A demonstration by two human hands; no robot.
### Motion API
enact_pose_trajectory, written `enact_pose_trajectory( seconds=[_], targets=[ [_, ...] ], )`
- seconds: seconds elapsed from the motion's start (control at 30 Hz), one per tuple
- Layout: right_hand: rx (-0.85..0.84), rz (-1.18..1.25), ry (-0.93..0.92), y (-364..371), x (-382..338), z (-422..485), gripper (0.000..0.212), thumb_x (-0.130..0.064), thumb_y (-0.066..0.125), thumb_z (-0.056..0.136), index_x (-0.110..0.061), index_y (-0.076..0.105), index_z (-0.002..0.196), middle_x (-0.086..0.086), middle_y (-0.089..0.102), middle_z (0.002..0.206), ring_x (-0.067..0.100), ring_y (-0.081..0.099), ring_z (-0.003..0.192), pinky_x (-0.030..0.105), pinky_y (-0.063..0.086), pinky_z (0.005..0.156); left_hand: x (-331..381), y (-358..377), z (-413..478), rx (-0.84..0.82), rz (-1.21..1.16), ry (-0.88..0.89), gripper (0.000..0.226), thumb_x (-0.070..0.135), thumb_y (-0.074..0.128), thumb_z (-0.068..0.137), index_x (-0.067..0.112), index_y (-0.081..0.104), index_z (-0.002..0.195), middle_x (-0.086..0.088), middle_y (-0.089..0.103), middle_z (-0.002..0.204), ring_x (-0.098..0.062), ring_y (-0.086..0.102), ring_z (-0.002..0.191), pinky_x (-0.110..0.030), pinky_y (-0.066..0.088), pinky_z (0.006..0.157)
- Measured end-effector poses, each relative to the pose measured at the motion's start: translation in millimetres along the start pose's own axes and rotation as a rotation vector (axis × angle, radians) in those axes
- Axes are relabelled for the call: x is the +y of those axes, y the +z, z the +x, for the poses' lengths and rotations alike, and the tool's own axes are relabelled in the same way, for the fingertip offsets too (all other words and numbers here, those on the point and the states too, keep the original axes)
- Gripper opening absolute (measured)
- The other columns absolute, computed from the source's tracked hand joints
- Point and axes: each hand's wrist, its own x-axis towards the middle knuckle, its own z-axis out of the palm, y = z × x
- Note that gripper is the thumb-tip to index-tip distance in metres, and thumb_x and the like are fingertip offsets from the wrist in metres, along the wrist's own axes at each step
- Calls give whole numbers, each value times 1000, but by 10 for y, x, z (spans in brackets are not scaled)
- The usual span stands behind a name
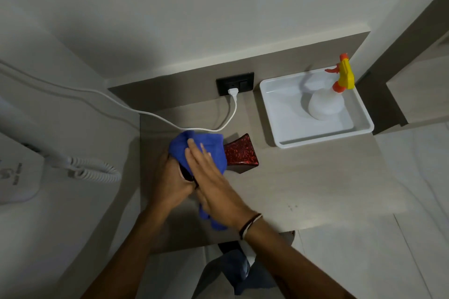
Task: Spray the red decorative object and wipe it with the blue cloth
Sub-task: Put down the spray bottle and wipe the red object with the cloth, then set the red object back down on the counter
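Wall-mounted desk corner, dim indoor light.

Beige wood-grain shelf [303,177] with matching backsplash panel [267,65]; plain off-white wall [194,7] at 12 o'clock. Black power socket [235,83] in the panel, white plug and cord [232,109] trailing toward 9 o'clock. Wall-mounted white hair dryer [21,172] with coiled cable at 9 o'clock. Pale tiled floor [388,262] at 4 o'clock.

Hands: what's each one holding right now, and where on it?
Left hand grips the near end of the red decorative object. Right hand presses the blue cloth flat over its middle.
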Motion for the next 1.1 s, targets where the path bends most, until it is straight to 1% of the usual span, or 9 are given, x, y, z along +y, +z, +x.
enact_pose_trajectory(
  seconds=[0.1, 0.2, 0.27, 0.33, 0.43, 0.57, 0.8, 0.93, 1.1],
  targets=[
    [14, -146, 153, -380, 442, -122, 93, 11, 53, 100, -18, 0, 171, -10, -18, 179, 12, -15, 167, 45, 1, 139, -109, -249, 233, -31, 137, 155, 100, 15, 99, 62, 8, 51, 149, -14, 55, 148, -33, 58, 135, -40, 50, 110],
    [85, -163, 343, -466, 506, -159, 89, 14, 51, 99, -9, 4, 171, 4, -12, 180, 28, -9, 169, 56, 7, 137, 27, -370, 180, -22, 134, 158, 102, 20, 98, 61, 11, 51, 150, -9, 54, 148, -28, 56, 132, -41, 52, 106],
    [89, -5, 255, -255, 247, -75, 87, 7, 46, 100, -13, 2, 172, 1, -14, 181, 28, -10, 169, 60, 4, 137, 98, -300, 130, -31, 119, 172, 95, 20, 97, 65, 10, 52, 148, -12, 55, 148, -30, 55, 132, -45, 51, 108],
    [64, 86, 111, -41, -4, -12, 91, 3, 41, 96, -20, -3, 173, 0, -13, 182, 27, -9, 169, 55, 3, 136, 127, -288, 156, -6, 124, 208, 79, 14, 92, 71, 6, 56, 141, -18, 59, 142, -35, 58, 130, -49, 49, 109],
    [44, 31, 29, -69, 63, -30, 102, 13, 44, 90, -21, -5, 172, -5, -17, 181, 18, -12, 169, 48, 1, 136, 51, -356, 226, -32, 218, 149, 91, 11, 96, 66, -2, 53, 145, -24, 55, 147, -41, 54, 136, -46, 43, 112],
    [21, -140, 190, -448, 533, -225, 84, 13, 39, 95, -10, 11, 171, 3, -3, 181, 25, -1, 170, 55, 10, 137, 54, -379, 121, -21, 207, 126, 108, 21, 101, 58, 5, 49, 152, -14, 53, 152, -36, 54, 137, -40, 46, 110],
    [245, 35, 339, -1095, 713, -384, 80, 24, 47, 90, -8, 39, 164, 7, 39, 172, 22, 41, 158, 43, 32, 133, 354, -301, 46, 55, 317, 263, 108, 29, 96, 58, 15, 46, 153, -7, 49, 148, -29, 46, 135, -42, 51, 106],
    [336, 87, 346, -1419, 759, -415, 78, 30, 43, 89, -1, 41, 161, 9, 42, 169, 13, 44, 155, 25, 30, 132, 596, -218, 50, 62, 458, 327, 103, 27, 93, 59, 12, 49, 151, -10, 53, 146, -32, 49, 132, -45, 51, 108],
    [384, 37, 398, -1864, 967, -286, 75, 29, 41, 92, -2, 42, 160, 11, 43, 168, 22, 44, 152, 24, 31, 131, 765, -52, 60, -5, 595, 312, 113, 26, 99, 51, 5, 50, 150, -16, 53, 148, -38, 52, 135, -49, 50, 110]
  ],
)
